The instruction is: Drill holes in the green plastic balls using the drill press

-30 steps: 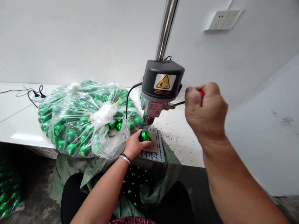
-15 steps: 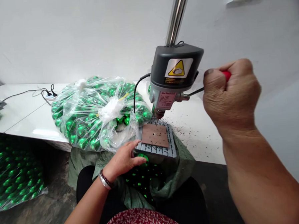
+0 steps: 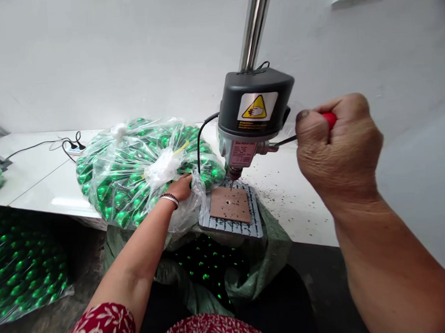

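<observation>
Your hands are well apart. Your right hand (image 3: 341, 150) is clamped around the red knob (image 3: 330, 120) on the feed lever (image 3: 286, 141), at the right side of the bench drill (image 3: 255, 105). Your left hand (image 3: 181, 187) is at the mouth of the clear bag (image 3: 165, 165), left of the drill; plastic and the hand itself hide the fingertips, so I can't tell if it grips anything.

Green balls (image 3: 123, 219) fill that bag, which lies on the white table (image 3: 44, 181). Its near right corner bunches up beside the drill base (image 3: 256, 227).

The brown board (image 3: 230, 213) lies flat on the base, with a small hole near its middle and dark chips (image 3: 289, 202) scattered over it, the base and the table to the right. The drill bit (image 3: 231, 185) points down above the board.

More green balls sit in the open green sack (image 3: 276, 238) below the base, on the near side. Another bag of them (image 3: 26, 266) is low at the near left. Power strip (image 3: 75, 151): far left on the table, two plugs in.
</observation>
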Demonstrator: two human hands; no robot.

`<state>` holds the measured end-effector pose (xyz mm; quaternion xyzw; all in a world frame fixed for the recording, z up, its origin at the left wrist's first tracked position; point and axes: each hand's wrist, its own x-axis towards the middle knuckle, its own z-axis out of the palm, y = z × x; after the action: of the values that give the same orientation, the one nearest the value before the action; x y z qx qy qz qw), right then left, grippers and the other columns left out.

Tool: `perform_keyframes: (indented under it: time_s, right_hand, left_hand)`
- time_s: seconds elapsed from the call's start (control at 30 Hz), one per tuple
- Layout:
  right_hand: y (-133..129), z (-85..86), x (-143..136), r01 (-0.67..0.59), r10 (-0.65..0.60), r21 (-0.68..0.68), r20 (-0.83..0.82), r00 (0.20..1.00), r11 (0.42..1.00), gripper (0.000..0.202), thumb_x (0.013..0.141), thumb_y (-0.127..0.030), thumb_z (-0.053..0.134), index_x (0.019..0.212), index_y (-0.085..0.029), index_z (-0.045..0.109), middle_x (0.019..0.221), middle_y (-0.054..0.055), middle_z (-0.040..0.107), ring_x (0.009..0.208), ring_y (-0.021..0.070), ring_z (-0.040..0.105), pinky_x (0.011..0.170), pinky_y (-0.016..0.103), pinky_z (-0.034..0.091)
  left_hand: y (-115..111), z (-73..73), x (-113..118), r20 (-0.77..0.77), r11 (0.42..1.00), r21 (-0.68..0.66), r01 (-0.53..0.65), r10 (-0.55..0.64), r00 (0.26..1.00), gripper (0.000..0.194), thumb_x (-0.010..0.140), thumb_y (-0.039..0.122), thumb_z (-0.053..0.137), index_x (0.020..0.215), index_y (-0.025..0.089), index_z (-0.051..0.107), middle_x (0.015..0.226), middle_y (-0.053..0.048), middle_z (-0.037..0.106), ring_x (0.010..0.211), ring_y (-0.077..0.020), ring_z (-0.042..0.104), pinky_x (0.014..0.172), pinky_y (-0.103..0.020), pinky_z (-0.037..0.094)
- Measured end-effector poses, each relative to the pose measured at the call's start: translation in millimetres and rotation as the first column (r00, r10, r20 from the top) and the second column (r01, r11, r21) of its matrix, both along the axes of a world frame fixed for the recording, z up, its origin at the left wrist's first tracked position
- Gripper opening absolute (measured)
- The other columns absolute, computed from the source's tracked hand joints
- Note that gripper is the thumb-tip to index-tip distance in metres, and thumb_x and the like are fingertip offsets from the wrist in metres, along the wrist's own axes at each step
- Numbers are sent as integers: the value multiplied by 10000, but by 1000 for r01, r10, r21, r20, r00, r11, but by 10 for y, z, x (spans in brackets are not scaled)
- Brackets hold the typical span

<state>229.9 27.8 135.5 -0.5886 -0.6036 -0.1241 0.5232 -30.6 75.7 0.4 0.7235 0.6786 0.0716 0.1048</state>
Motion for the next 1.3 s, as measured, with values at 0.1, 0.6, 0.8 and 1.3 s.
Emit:
perform_keyframes:
  time_s: [0.1, 0.6, 0.8, 1.3]
  right_hand:
    - [6, -3, 5, -16, 16, 11, 4, 1000, 1000, 227, 872, -396, 428, 845, -179, 491, 736, -13, 531, 611, 72, 390, 645, 250, 329]
    - [-55, 118, -95, -33, 18, -104, -137, 990, 994, 172, 807, -362, 488, 780, -199, 438, 687, -5, 498, 604, 88, 341, 666, 289, 312]
    - [-24, 77, -53, -64, 60, -40, -115, 992, 997, 196, 791, -395, 487, 778, -201, 463, 663, -10, 489, 604, 90, 356, 651, 288, 322]
    - [-22, 75, -50, -55, 49, -42, -118, 992, 998, 214, 789, -424, 482, 803, -210, 482, 645, -8, 503, 574, 104, 394, 627, 286, 338]
  left_hand:
    - [-29, -44, -28, -39, 1000, -6, -7, 6, 999, 449, 841, 226, 534, 1287, 260, 566, 1329, -95, 601, 1112, -264, 628, 932, -348, 476]
    - [-36, -61, -152, 14, 1000, 8, -23, 23, 1000, 509, 785, 191, 611, 1284, 228, 519, 1247, -137, 624, 1073, -292, 622, 917, -393, 460]
    - [-535, 156, -166, 814, 996, -44, -75, 79, 576, 455, 754, 373, 612, 1164, 185, 546, 1044, -78, 653, 922, -214, 631, 772, -326, 514]
    - [-1002, -84, 270, 973, 965, -217, 148, 225, -44, 819, 619, 547, 770, 1292, 280, 387, 991, -27, 603, 717, -124, 581, 532, -212, 370]
